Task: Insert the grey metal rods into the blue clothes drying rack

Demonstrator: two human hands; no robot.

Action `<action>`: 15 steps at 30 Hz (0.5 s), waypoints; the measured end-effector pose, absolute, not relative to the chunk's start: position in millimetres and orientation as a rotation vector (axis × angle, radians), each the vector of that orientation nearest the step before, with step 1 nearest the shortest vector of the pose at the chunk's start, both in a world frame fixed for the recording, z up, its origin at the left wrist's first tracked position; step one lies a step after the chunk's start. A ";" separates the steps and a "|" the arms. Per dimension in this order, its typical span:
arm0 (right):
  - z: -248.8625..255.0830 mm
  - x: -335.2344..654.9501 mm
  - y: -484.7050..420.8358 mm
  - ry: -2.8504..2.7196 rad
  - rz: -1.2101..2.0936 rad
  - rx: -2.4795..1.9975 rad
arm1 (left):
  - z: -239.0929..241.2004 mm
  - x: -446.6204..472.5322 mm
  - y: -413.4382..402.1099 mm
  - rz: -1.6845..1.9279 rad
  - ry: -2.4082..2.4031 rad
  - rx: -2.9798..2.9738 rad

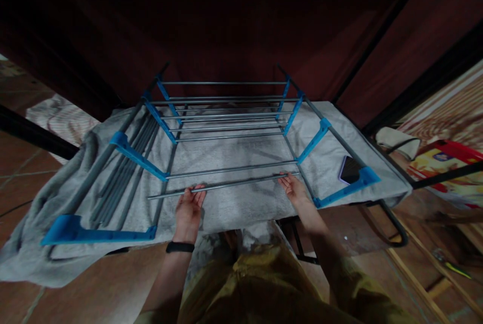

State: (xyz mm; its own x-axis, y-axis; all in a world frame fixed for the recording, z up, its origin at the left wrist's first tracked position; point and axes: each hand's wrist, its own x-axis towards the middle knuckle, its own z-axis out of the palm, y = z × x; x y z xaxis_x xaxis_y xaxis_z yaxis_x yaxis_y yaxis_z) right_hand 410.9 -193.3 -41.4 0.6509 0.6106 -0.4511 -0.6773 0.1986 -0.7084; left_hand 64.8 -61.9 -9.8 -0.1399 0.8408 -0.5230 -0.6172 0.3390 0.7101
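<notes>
A rack of grey metal rods and blue plastic side brackets [222, 128] lies on a grey cloth [234, 203] spread over a low surface. Both my hands hold one loose grey rod [234, 185] across the near side of the frame. My left hand [189, 209], with a black band on the wrist, grips the rod left of its middle. My right hand [295, 189] pinches the rod's right end beside a blue bracket [315, 141]. The rod's left end sticks out free near the left bracket [138, 155].
A dark phone [350, 169] lies on the cloth at the right, by the blue bracket end [349, 187]. A bundle of spare grey rods [124, 173] lies at the left. Dark red fabric hangs behind. Wooden slats and a red printed box [449, 160] lie at the right on the tile floor.
</notes>
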 end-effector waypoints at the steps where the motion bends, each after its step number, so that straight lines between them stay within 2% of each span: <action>1: -41.4 410.7 -193.3 0.088 0.900 -1.035 | -9.3 67.2 -63.9 1.270 1.134 0.255; 15: -43.9 410.9 -195.9 0.092 0.903 -1.076 | -15.8 72.5 -69.9 1.213 1.109 0.238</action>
State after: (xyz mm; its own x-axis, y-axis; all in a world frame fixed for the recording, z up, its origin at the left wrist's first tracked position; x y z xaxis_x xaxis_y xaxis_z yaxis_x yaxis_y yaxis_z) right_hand 410.9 -195.9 -43.9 0.6518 0.5909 -0.4754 -0.6749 0.1661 -0.7190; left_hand 72.5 -69.9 -15.8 -0.0674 0.8320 -0.5506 -0.6235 0.3957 0.6743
